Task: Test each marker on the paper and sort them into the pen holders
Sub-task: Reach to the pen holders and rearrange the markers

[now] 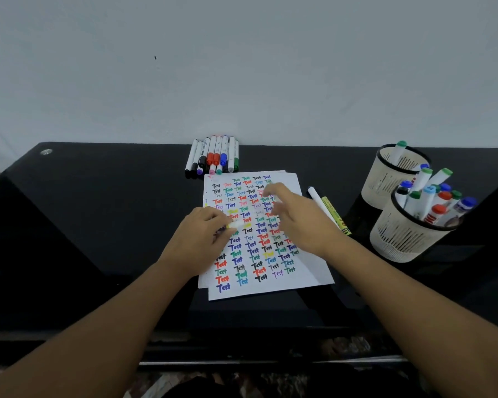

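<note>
A white paper [308, 271] covered with coloured "Test" words lies on the black table [98, 214]. My left hand [202, 234] pinches a small pale yellow marker piece [237, 224] over the sheet's left half. My right hand [296, 219] hovers over the sheet's right half, fingers spread and blurred, holding nothing. A row of several markers [213, 156] lies beyond the paper by the wall. Right of the paper lie a white marker [318, 201] and a yellow marker [335, 215]. Two cream pen holders stand at right: the far one [385, 182] with one green-capped marker, the near one [400, 237] with several markers.
A pale wall [242, 67] rises directly behind the table. The table's front edge [242, 331] runs below the paper, with a patterned floor beneath. A metal fitting [46, 151] sits at the table's far left corner.
</note>
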